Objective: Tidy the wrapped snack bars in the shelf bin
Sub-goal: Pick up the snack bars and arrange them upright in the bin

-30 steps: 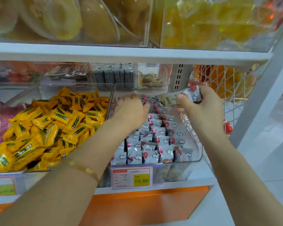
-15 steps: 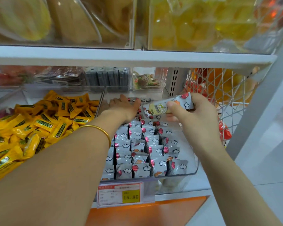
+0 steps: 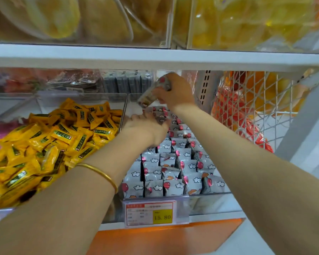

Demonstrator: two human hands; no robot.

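Right hand (image 3: 175,94) clamped one snack bar (image 3: 151,93) above the bin's (image 3: 206,196) back edge. Left hand's (image 3: 145,127) straight fingers pressed the rear bars (image 3: 159,109).

Bare, sleeveless forearms, a thin gold bangle (image 3: 99,173) round the left wrist

Price tag (image 3: 150,213): it is hanging on the front wall of the clear bin (image 3: 210,201); its red header strip and small print lines are too fine to read.
Yellow patch (image 3: 162,216) on the tag: it is showing "15. 80" in dark digits.
Yellow packets (image 3: 63,134): each is bearing a dark green label with pale characters, too small to make out.
Snack bars (image 3: 173,184): wrappers are showing balloons and clouds, no legible words.
Raised snack bar (image 3: 151,92) in the right hand (image 3: 175,91) grip: its pale yellow printed panel is blurring out.
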